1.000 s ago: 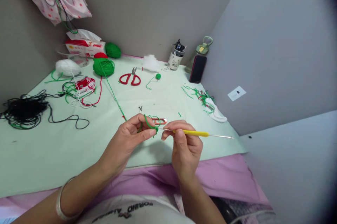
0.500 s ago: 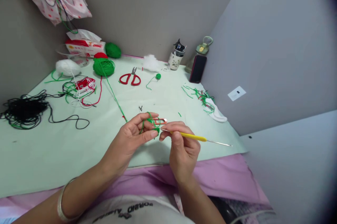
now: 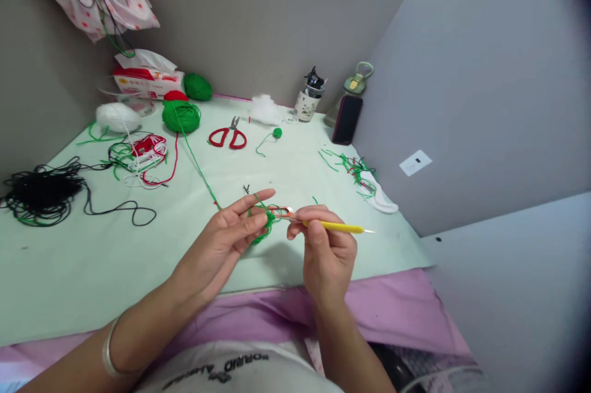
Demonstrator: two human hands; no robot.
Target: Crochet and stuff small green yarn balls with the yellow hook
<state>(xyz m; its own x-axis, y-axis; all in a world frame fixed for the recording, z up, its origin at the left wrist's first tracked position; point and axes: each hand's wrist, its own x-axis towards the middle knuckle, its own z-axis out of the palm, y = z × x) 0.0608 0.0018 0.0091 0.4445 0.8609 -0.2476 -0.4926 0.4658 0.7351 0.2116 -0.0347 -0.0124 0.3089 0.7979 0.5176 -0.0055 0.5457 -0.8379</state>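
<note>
My left hand (image 3: 226, 230) pinches a small piece of green crochet work (image 3: 269, 220) between thumb and fingers, its index finger stretched out with green yarn over it. A crochet hook (image 3: 337, 226) with a yellow handle lies in my right hand (image 3: 327, 251), held like a pencil. Its thin metal tip points left at the green piece; whether it sits in a loop is too small to tell. From the left hand a green strand runs up to the green yarn ball (image 3: 181, 116). Just behind the fingers lies an orange-red thread snipper (image 3: 282, 211), partly hidden.
Red-handled scissors (image 3: 229, 134), a small green crocheted ball (image 3: 277, 132) and white stuffing (image 3: 265, 109) lie farther back. Black yarn (image 3: 44, 193) spreads at left. On the right are yarn scraps (image 3: 353, 168), a phone (image 3: 348, 120), a bottle (image 3: 356, 84) and a pen cup (image 3: 308, 103).
The right hand has moved slightly right, and the hook has turned, its rear end now higher. The left hand has shifted up a little, and the green piece shows differently between its fingers.
</note>
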